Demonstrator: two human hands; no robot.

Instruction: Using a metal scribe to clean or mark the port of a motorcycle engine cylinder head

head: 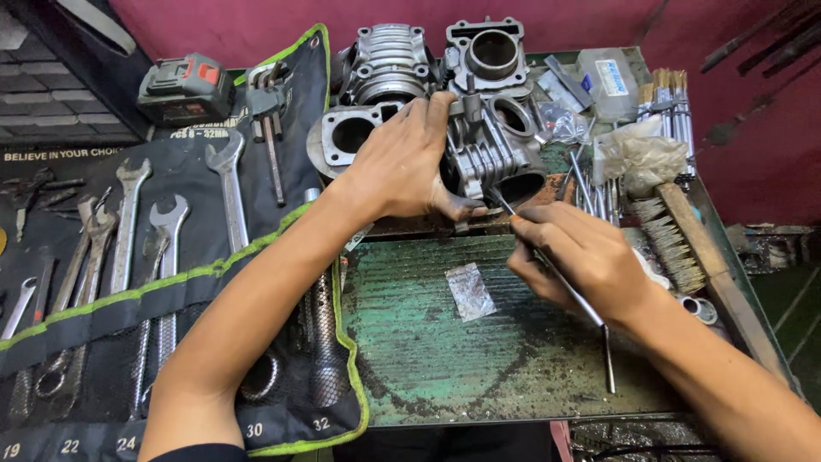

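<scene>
My left hand point(406, 162) grips a grey finned engine cylinder point(489, 154) that rests on the far part of a worn green metal table point(428, 342). My right hand point(581, 257) holds a thin metal rod tool point(599, 329) like a pen. The rod's tip touches the lower edge of the cylinder, close to my left thumb. A small clear plastic packet point(469, 291) lies on the table just below both hands.
Other engine cylinders point(389, 60) point(492, 53) stand behind. A black tool roll with several spanners point(128, 239) covers the left. A cordless tool battery point(184, 85) lies at the back left; a wire brush point(684, 239), paintbrushes and rods lie at the right.
</scene>
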